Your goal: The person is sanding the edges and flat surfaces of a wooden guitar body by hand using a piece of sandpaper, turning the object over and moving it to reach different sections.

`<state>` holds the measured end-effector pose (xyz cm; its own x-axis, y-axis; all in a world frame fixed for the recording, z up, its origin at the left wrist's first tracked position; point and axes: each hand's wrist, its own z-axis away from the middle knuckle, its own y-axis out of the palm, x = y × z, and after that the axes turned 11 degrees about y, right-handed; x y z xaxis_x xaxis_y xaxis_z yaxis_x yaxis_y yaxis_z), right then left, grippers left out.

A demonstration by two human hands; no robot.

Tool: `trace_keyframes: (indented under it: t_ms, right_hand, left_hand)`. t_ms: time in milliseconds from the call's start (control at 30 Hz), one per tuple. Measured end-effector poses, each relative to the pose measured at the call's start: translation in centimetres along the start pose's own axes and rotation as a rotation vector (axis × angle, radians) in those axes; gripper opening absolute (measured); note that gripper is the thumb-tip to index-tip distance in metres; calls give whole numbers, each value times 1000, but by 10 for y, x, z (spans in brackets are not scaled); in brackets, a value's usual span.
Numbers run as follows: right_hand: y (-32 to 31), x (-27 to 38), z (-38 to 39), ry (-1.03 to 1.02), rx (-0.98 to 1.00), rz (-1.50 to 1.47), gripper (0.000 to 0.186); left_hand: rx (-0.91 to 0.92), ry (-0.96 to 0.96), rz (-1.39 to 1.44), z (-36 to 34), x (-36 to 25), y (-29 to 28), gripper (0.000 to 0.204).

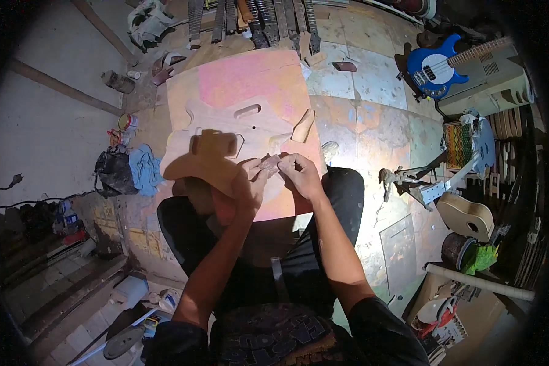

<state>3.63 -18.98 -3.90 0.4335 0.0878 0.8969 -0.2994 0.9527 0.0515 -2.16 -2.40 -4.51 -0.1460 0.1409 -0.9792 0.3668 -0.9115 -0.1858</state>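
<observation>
In front of me an unpainted wooden guitar body (216, 119), with a rounded slot and other cut-outs, lies flat on a pink and orange board (235, 79). Above its near part my left hand (249, 182) and my right hand (301, 175) are close together. Between them they pinch a small brownish-grey piece of sandpaper (269, 164), seemingly folded. Both hands' fingers are bent and closed at its edges. A pale, pointed wooden piece (303, 126) shows just beyond my right hand. Shadows darken the guitar body's left side.
My knees flank the board. Several guitar necks (265, 21) stand at the far edge. To the right are a blue electric bass (436, 64), a pale acoustic guitar body (465, 216) and a flat grey panel (398, 256). A light blue cloth (145, 168) lies left.
</observation>
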Motion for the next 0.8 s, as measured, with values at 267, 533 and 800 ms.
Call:
trace_keyframes:
  t_ms: [267, 533, 800]
  right_hand:
    - [-6, 10, 5, 251, 133, -200, 12]
    - [-4, -8, -3, 149, 41, -209, 19]
    - [-5, -1, 0, 165, 67, -126, 20]
  left_hand:
    - [-14, -93, 637, 8, -81, 10, 34]
    - [143, -193, 263, -2, -49, 16, 36]
    - [115, -337, 334, -3, -42, 22, 33]
